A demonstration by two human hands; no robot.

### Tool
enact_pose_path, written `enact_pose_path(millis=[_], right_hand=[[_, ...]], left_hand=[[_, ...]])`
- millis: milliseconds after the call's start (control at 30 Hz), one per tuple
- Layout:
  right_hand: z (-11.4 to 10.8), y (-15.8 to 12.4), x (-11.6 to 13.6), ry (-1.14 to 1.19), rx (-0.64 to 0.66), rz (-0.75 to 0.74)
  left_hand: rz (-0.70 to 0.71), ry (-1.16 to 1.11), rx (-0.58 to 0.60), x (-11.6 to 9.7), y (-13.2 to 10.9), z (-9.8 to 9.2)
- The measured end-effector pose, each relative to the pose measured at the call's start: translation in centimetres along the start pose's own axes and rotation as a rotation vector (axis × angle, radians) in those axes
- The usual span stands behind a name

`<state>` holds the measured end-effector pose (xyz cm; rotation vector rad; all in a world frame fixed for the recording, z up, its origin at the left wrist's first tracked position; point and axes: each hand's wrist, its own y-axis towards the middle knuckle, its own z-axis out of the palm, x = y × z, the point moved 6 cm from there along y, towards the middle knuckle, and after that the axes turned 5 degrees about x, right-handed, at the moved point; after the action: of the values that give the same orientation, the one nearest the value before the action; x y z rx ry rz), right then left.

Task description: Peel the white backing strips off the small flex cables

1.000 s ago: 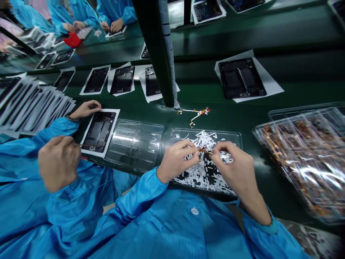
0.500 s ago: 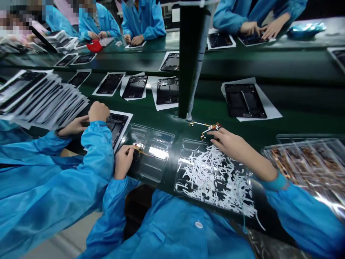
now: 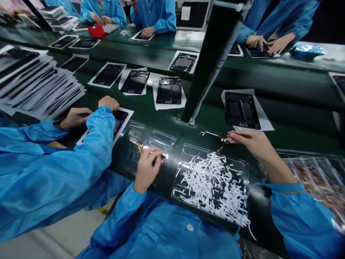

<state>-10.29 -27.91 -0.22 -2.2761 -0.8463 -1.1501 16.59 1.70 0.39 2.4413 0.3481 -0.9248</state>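
Ribbon cable (image 3: 211,133) being pinched between closed fingers of right hand (image 3: 250,142), left hand (image 3: 147,166) reaching over clear tray (image 3: 155,134), its fingers standing loosely apart, holding nothing

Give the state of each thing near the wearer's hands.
Left hand: half-curled, grip contents unclear.
Right hand: pinching a flex cable.
Left clear tray: holding second flex cable, partly hidden.
Right clear tray: heaped with white strips.
White strips: loose, one trailing past the near edge.
Tablet housing: open, on white sheet.
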Motion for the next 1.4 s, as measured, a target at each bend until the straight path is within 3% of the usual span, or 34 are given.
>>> enact_pose_path(millis=[133,267,433,567,667,733,867,1033,1233,1400], right_hand=[[-0.3,-0.7,-0.3,0.136,-0.118,0.043],[-0.5,-1.7,1.3,0.193,-0.193,-0.001],[1.4,-6.0,4.7,0.163,-0.085,-0.041],[3.9,-10.0,6.5,0.181,-0.025,-0.045],[5.5,-11.9,6.9,0.185,-0.005,-0.076],[6.0,-12.7,6.5,0.206,-0.057,-0.070],[6.0,-13.8,5.5,0.233,-0.198,-0.048],[5.7,-14.7,5.6,0.172,-0.259,-0.051],[6.3,-15.2,5.2,0.179,-0.323,-0.015],[7.1,-15.4,5.3,0.205,-0.299,-0.023]], left_hand=[[0.216,-0.064,0.385,-6.2,1.9,5.7],[0.162,-0.206,0.483,-9.6,3.4,8.0],[-0.083,-0.546,0.363,-10.6,4.4,8.8],[-0.158,-0.719,0.335,-11.2,4.3,10.0],[-0.136,-0.719,0.344,-11.7,4.0,10.8],[-0.101,-0.693,0.358,-12.0,3.7,11.1],[0.007,-0.589,0.372,-12.5,3.1,11.5],[0.121,-0.504,0.375,-13.3,2.3,11.8],[0.175,-0.379,0.172,-13.6,1.6,10.6],[0.235,-0.343,0.193,-13.8,1.2,10.7]])
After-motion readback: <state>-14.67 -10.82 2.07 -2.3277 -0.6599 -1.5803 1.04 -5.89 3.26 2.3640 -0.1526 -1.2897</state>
